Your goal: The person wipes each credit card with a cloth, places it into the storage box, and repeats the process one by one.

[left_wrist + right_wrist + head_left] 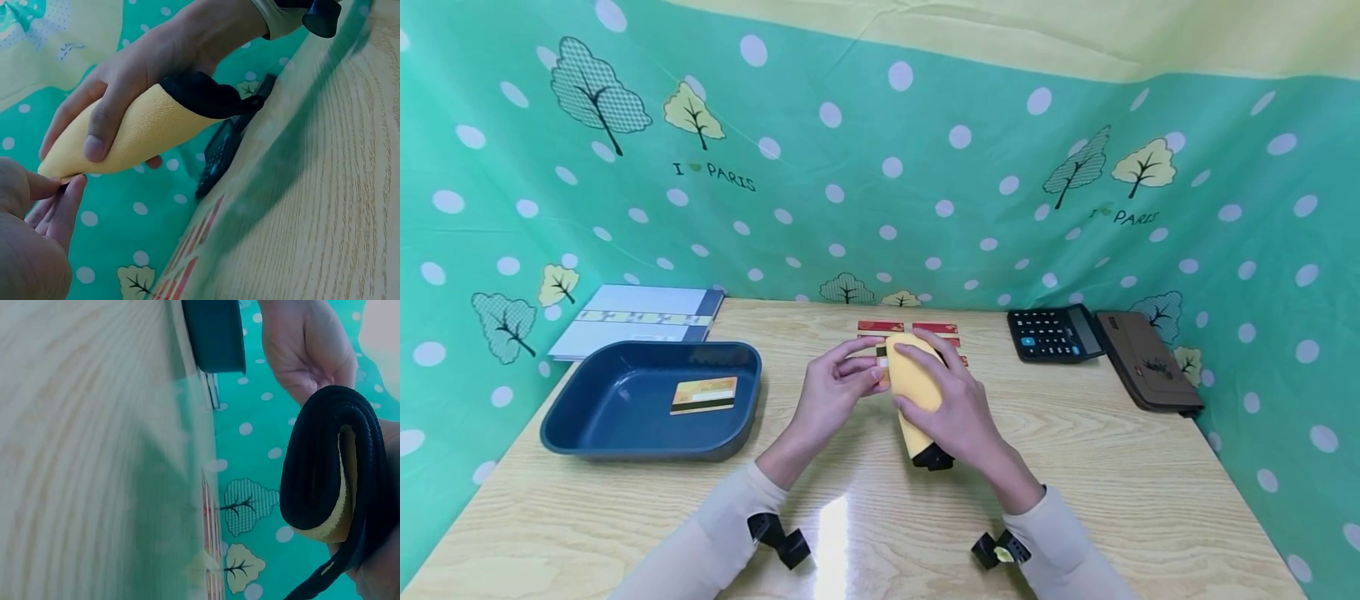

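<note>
My right hand [955, 404] grips a yellow, leathery rolled piece [917, 379] with black edging, its fingers wrapped over the sides. The black-edged end [312, 462] points toward me, and its rolled layers show in the right wrist view. My left hand [831, 383] pinches an orange bank card [882, 360] with a dark stripe between thumb and fingers. That card is right at the left side of the roll, near its far end, with part of it hidden. Both hands are above the wooden table [820, 325].
At left stands a dark blue tray [568, 446] with a gold striped card [703, 395] in it. Behind it lies a pale blue folder [640, 302]. Several red cards [934, 327] lie at the table's back. A black calculator [1048, 333] and brown clutch wallet [1150, 358] are at right.
</note>
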Demonstrator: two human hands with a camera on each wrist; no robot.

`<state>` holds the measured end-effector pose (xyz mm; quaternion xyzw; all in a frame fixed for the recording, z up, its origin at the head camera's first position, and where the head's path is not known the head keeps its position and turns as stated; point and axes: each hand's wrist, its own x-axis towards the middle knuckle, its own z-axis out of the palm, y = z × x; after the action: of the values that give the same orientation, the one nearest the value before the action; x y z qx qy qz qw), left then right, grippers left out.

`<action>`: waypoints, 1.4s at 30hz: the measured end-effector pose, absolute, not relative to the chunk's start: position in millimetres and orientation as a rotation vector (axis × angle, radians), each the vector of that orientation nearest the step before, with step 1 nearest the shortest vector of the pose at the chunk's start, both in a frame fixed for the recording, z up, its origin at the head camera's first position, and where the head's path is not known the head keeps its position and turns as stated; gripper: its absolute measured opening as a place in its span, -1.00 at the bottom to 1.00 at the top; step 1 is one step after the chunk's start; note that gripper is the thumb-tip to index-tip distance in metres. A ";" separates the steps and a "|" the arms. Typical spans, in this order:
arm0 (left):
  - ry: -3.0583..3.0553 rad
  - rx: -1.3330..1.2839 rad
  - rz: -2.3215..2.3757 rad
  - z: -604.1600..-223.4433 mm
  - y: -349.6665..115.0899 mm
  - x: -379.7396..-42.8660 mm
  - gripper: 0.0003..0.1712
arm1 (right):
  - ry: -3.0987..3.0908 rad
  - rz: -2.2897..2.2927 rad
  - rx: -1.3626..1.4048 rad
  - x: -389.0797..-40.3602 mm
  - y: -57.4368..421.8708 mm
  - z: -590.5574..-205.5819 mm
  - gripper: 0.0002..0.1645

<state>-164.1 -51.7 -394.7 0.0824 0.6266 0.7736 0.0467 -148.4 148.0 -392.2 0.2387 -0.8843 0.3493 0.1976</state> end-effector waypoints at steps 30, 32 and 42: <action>2.045 0.198 2.248 -386.9 -70.6 -174.2 -0.47 | -2.500 1.107 0.449 -165.0 189.7 -378.0 -0.20; 2.070 0.210 2.240 -383.5 -73.2 -174.1 -0.48 | -2.501 1.118 0.441 -164.7 190.9 -377.1 -0.20; 2.159 0.169 2.234 -360.0 -112.4 -168.9 -0.46 | -2.509 1.125 0.434 -162.2 192.1 -373.3 -0.20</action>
<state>-168.9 -112.4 -360.0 0.0545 0.6939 0.7178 0.0152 -162.2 192.1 -373.3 0.1535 -0.8869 0.3976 0.1782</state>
